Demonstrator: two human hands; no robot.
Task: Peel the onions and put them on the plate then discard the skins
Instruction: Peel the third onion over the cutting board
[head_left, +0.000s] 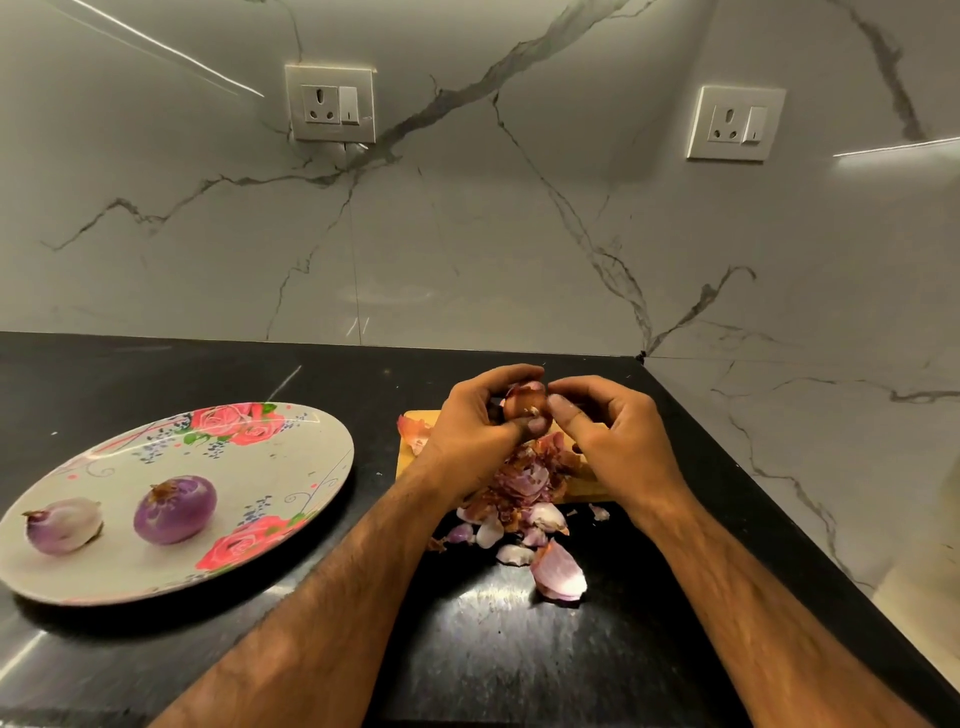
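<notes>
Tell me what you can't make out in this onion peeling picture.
All in the head view:
- onion: mostly covered by the left hand and right hand, so how much skin remains is unclear.
- right hand: its fingertips are partly behind the onion, so whether they pinch skin cannot be told.
- cutting board: largely hidden under both hands and the skin pile.
- plate: left rim is cut off by the frame edge.

Left forearm (332, 597) bare and hairy, right forearm (753, 597) likewise bare, left hand (467, 436) and right hand (618, 436) bare, thumbnails short
</notes>
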